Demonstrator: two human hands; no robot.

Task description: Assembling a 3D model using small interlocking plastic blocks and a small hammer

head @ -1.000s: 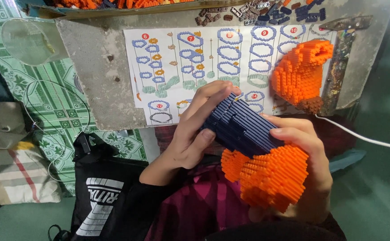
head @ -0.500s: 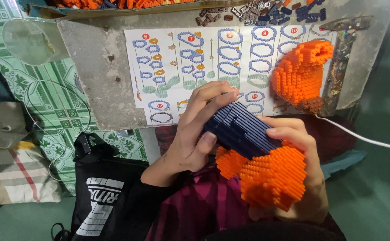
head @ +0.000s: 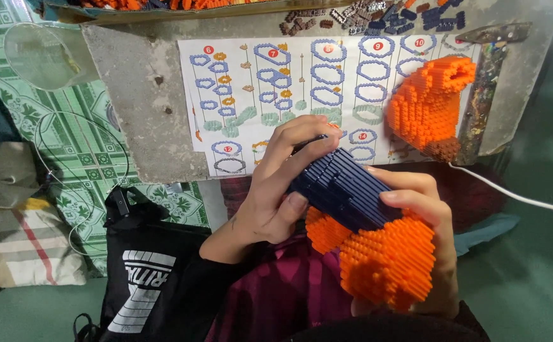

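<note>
Your left hand (head: 276,190) and right hand (head: 425,244) gripped the studded navy-and-orange brick model (head: 365,225), tight against the board edge (head: 162,161).

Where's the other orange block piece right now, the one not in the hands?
In the head view, the loose orange block piece stands upper right on the grey board, at the instruction sheet's right edge, beyond the right hand.

Home hobby corner, not shop or lab. Rough grey board (head: 143,95) serves as counter, instruction sheet (head: 301,88) with numbered build diagrams spread on it. Loose small bricks (head: 377,16) heaped along top edge. Green patterned floor mat (head: 93,152) at left, black bag (head: 150,278) lower left, folded cloth (head: 29,247) beside it. White cable (head: 517,196) trails at right.
</note>
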